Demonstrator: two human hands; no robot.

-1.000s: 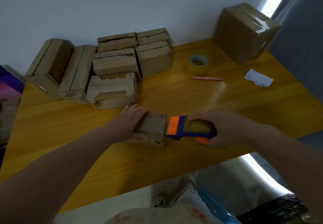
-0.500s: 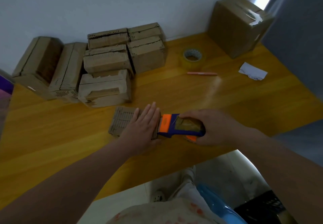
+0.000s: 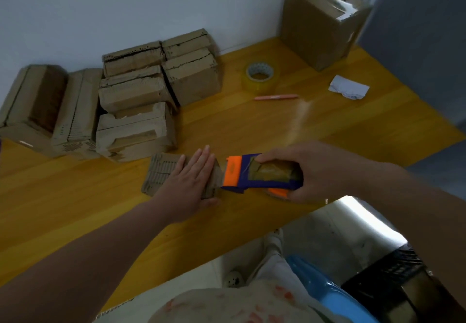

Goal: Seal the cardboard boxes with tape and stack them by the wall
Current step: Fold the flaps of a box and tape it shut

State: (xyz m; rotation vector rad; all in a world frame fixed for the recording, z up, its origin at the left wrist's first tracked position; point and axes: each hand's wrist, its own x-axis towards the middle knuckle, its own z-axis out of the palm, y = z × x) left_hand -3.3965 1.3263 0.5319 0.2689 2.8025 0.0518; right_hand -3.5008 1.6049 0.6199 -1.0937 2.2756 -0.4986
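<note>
- The small box [image 3: 161,174] lies flat on the table [image 3: 75,196], just left of the frame's centre and near the table's front edge.
- The left hand [image 3: 194,181] rests palm down on the right part of the box's top, fingers straight and close together. The thumb lies along the box's near side.
- The right hand [image 3: 320,171] has its fingers curled over the top of the blue and orange tape dispenser [image 3: 262,174] and grips it. The dispenser's orange front end sits right at the box's right edge.
- The table's front edge runs on a slant from the lower left up to the right. The right hand and the back of the dispenser are close to that edge, almost over it.
- The stacked boxes [image 3: 136,100] stand against the wall [image 3: 100,7] in the upper left. Only a narrow strip of wood separates the nearest one from the small box.
- Bare wood spreads left of the small box, and also from the dispenser up to the pen [image 3: 276,97] and tape roll [image 3: 259,75].
- A large box [image 3: 320,22] fills the far right corner, with a paper scrap [image 3: 349,88] just below it.
</note>
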